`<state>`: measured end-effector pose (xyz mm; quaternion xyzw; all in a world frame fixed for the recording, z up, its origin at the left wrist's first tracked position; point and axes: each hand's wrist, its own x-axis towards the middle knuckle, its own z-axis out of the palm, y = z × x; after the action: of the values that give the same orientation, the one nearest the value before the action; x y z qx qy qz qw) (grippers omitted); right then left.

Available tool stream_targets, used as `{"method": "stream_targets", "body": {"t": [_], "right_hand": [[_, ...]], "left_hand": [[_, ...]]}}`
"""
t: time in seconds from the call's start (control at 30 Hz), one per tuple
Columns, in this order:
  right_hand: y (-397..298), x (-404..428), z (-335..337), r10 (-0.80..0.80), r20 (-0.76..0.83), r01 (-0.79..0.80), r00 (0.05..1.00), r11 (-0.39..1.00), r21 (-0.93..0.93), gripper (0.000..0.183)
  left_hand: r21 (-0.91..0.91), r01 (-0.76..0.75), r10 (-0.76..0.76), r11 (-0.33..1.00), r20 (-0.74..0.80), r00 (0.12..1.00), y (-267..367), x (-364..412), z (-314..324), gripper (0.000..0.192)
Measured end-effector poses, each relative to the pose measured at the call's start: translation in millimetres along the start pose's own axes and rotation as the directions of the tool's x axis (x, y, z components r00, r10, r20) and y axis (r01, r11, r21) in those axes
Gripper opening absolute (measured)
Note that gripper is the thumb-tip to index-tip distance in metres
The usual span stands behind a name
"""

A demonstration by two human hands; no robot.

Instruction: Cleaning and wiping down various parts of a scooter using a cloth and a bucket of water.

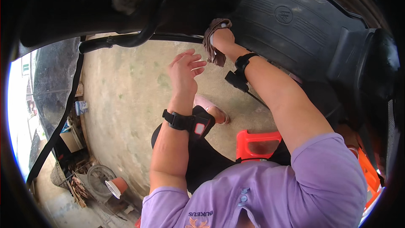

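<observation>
A crumpled brown cloth (212,46) is bunched in my right hand (224,37), which reaches to the edge of a black ribbed plastic floor panel (284,38) of a vehicle. The cloth hangs down beside that edge, and part of my fingers is hidden in it. My left hand (187,66) is raised over the concrete floor with its fingers apart and slightly curled, holding nothing. A black bar with a padded sleeve (126,40) runs above and to the left of it. Both wrists wear black straps with small devices.
A red plastic stool (258,144) stands on the concrete floor (126,101) close to my legs. At the lower left are a spoked wheel (101,180), an orange-brown pot (119,187), firewood (79,188) and a woven basket (59,175). A dark transparent sheet (53,88) hangs at the left.
</observation>
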<state>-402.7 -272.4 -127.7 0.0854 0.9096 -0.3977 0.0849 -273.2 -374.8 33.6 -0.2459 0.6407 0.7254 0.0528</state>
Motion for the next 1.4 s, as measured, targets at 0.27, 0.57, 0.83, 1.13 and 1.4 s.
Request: {"method": "stream_targets", "body": {"t": [0.27,0.57,0.83,1.13,1.4], "right_hand": [[10.9,-80.1,-37.4,-0.046,0.102,0.060,0.994,0.988,-0.144,0.032],[88.5,-125.1,-72.6,-0.048,0.074,0.077,0.996,0.884,-0.460,0.029],[97.4,-148.8,-138.5,0.271,-0.373,-0.335,0.887,0.935,-0.117,0.024],[-3.1,-244.2,-323.9,-0.052,-0.217,0.188,0.975,0.713,0.675,0.015],[6.7,-284.9,-403.8,-0.182,-0.714,0.694,0.676,0.483,0.534,0.014]], "left_hand": [[0.031,-0.057,0.057,0.998,0.000,0.998,3.2,0.7,7.1,0.032],[-0.091,-0.063,0.060,0.994,-0.034,0.998,0.3,2.9,-1.0,0.028],[-0.108,-0.115,0.116,0.988,0.001,0.993,-2.1,-2.0,-1.2,0.024],[-0.067,-0.033,0.044,0.997,0.166,0.985,-0.3,-28.9,-9.5,0.025],[-0.048,-0.059,0.064,0.997,0.117,0.991,-5.2,-28.3,-3.7,0.020]]}}
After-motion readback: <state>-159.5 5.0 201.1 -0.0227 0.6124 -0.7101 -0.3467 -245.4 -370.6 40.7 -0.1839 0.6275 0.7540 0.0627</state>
